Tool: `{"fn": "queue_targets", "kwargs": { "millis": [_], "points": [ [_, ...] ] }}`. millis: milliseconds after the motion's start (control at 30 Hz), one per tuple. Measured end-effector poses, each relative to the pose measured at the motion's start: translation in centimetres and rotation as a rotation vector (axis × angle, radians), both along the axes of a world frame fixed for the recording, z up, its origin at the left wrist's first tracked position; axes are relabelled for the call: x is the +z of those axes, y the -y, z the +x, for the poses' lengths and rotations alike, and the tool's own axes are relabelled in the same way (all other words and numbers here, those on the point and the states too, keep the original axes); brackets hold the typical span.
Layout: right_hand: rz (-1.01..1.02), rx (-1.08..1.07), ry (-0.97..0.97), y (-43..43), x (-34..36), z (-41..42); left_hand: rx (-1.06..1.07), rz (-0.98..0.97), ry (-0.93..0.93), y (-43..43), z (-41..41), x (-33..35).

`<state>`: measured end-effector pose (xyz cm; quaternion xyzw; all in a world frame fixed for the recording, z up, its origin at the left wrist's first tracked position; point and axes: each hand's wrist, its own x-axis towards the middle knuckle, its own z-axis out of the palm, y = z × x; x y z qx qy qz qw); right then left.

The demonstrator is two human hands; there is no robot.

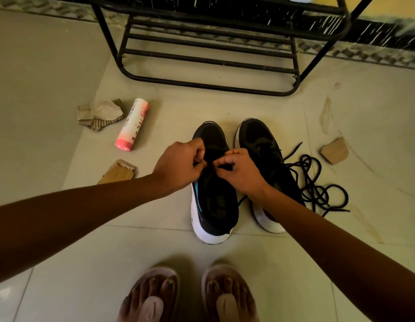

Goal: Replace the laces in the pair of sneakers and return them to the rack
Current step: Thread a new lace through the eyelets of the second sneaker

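Two black sneakers with white soles stand side by side on the tiled floor, toes pointing at the rack. Over the left sneaker (213, 205) both hands work at the lace area. My left hand (178, 166) pinches a black lace at the sneaker's throat. My right hand (239, 170) pinches the lace from the other side, fingers curled. The right sneaker (260, 140) is partly hidden behind my right forearm. A loose black lace (318, 182) lies tangled on the floor to its right. The black metal shoe rack (209, 52) stands just beyond the sneakers.
A pink spray can (132, 124) lies on the floor to the left. Torn cardboard scraps (99, 115) lie near it, another piece (118, 173) sits closer, and one (334, 151) lies at the right. My sandalled feet (190, 296) are at the bottom.
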<state>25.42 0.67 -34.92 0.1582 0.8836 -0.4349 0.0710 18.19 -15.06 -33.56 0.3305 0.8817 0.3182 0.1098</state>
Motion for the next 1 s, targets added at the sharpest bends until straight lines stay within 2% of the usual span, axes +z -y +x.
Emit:
{"fn": "queue_targets", "kwargs": {
  "millis": [133, 267, 300, 367, 433, 467, 600, 700, 767, 833, 900, 933, 1000],
  "points": [
    [0.001, -0.023, -0.066, 0.2, -0.1, 0.2, -0.046, -0.022, -0.039, 0.1, 0.1, 0.5],
    [-0.078, -0.093, -0.089, 0.7, 0.3, 0.2, -0.122, -0.055, -0.316, 1.0, 0.4, 1.0],
    [-0.111, -0.111, -0.098, 0.7, 0.6, 0.3, -0.155, -0.113, -0.335, 1.2, 0.6, 1.3],
    [-0.177, -0.152, -0.108, 0.8, 1.2, 0.5, -0.222, -0.305, -0.247, 1.2, 1.3, 1.5],
    [-0.242, -0.259, -0.099, 0.9, 1.6, 0.5, -0.201, -0.415, -0.12, 1.0, 1.9, 1.1],
    [-0.326, -0.355, -0.095, 0.8, 1.8, 0.4, -0.174, -0.415, -0.06, 0.8, 2.0, 1.0],
    [-0.957, -0.78, -0.13, -1.7, 4.1, -0.3, -0.127, -0.372, 0.074, 0.5, 2.0, 1.1],
    [-1.19, -1.054, -0.31, -6.8, 6.2, -0.9, -0.11, -0.39, 0.096, 0.7, 2.1, 1.1],
    [-1.096, -1.181, -0.513, -11.9, 7.2, -0.3, -0.091, -0.382, 0.116, 0.9, 2.1, 1.0],
    [-0.812, -1.084, -0.639, -16.9, 7.7, 0.9, -0.071, -0.364, 0.131, 1.0, 2.1, 0.9],
    [-0.417, -0.922, -0.584, -20.4, 6.9, 1.8, -0.062, -0.347, 0.137, 0.9, 2.1, 1.0],
    [-0.242, -0.905, -0.534, -20.7, 6.4, 2.1, -0.064, -0.341, 0.14, 0.8, 2.2, 1.0],
    [-0.02, -0.948, -0.508, -19.0, 6.1, 2.2, -0.077, -0.339, 0.139, 0.5, 2.2, 1.2]
  ]
}}
